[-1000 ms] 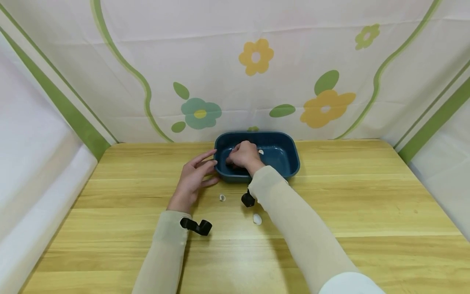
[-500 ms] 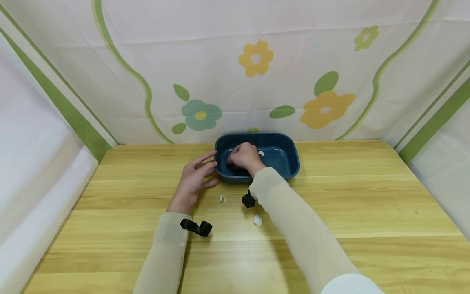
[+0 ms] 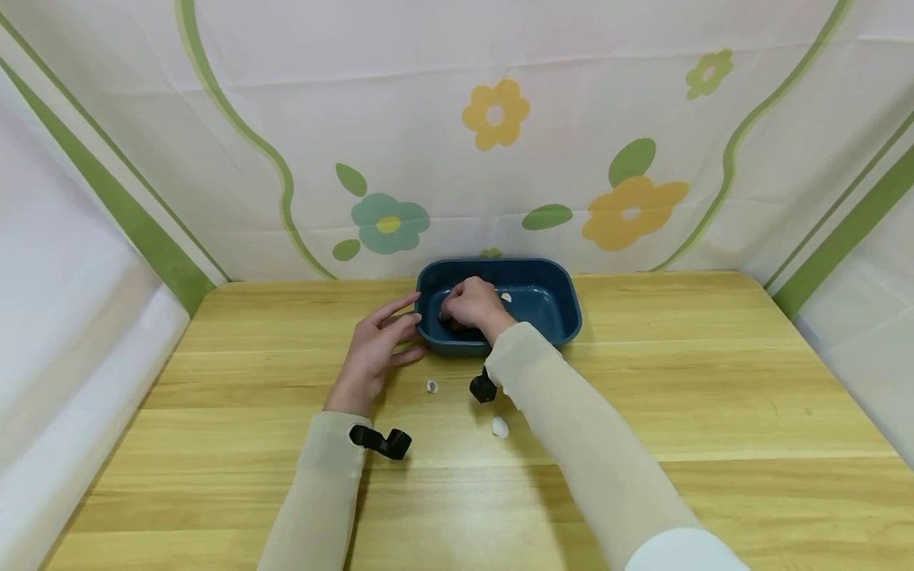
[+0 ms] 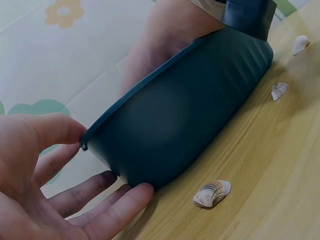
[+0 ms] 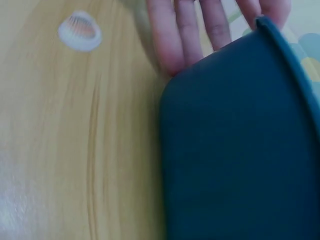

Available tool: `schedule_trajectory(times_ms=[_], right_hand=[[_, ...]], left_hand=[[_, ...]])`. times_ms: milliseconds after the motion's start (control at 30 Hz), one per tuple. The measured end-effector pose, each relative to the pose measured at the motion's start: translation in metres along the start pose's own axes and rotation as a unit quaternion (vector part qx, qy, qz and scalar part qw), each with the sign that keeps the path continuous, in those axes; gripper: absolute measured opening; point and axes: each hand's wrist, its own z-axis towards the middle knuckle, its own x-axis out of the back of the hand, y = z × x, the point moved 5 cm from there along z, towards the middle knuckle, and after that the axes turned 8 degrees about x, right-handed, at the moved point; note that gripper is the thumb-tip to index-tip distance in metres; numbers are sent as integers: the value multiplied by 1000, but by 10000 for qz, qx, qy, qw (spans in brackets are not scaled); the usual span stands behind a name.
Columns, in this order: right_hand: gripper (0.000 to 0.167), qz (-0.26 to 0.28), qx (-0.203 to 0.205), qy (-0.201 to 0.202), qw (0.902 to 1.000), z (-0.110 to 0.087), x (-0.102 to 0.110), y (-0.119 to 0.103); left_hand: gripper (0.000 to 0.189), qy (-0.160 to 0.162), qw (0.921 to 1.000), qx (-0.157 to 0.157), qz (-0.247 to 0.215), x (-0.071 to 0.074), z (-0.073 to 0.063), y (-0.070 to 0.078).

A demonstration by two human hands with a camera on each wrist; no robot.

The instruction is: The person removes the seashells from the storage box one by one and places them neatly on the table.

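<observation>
Dark blue tub is sitting mid far edge of a wood-look table, w/ a white flowery curtain right behind it. L hand is at the tub's left end, fingers pretty straight n spread apart, tips touching the rim + outer wall, not curled round anything afaict. R hand is down inside the tub nr its left end, fingers bent downward; tips are hidden, so can't tell if they've got smth or not. One small pale shell is in the tub too, just right of that hand, nr the tub's far wall.

Out on the table, btwn the tub and the near edge: a ribbed shell just off the tub's near left corner, and a white shell a bit closer to the near edge, beside the R sleeve. L wrist view has 3 shells on the table tho; can't tell which of its far two is the white one. Black cams on both wrists btw.
</observation>
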Motion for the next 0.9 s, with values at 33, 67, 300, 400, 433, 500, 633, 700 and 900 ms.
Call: schedule_trajectory(times_ms=[33,67,300,400,433,500,633,700,900], right_hand=[[13,149,-25,-9,9999,0,0,-1],[13,328,-61,0,9994,0,1,-1],[15,1250,-26,335,9916,-9,13,-11],[14,1475,122,445,9880,-23,19,-17],[14,1562,172,469,9865,-29,21,-19],[14,1753,276,501,9829,-41,24,-22],[17,2094,487,461,9755,-69,27,-26],[18,2224,593,405,9723,-83,25,-26],[17,2536,816,300,9634,-116,11,-17]], left_hand=[[40,-15,10000,-9,3,0,0,0],[41,-35,10000,-18,15,0,0,1],[40,-58,10000,28,-23,0,0,0],[39,-16,10000,37,-47,1,0,0],[39,-6,10000,41,-56,1,0,0],[40,6,10000,31,-59,1,0,0],[39,45,10000,34,-60,1,1,-1],[39,55,10000,40,-40,1,1,-1],[40,42,10000,33,19,0,0,-1]])
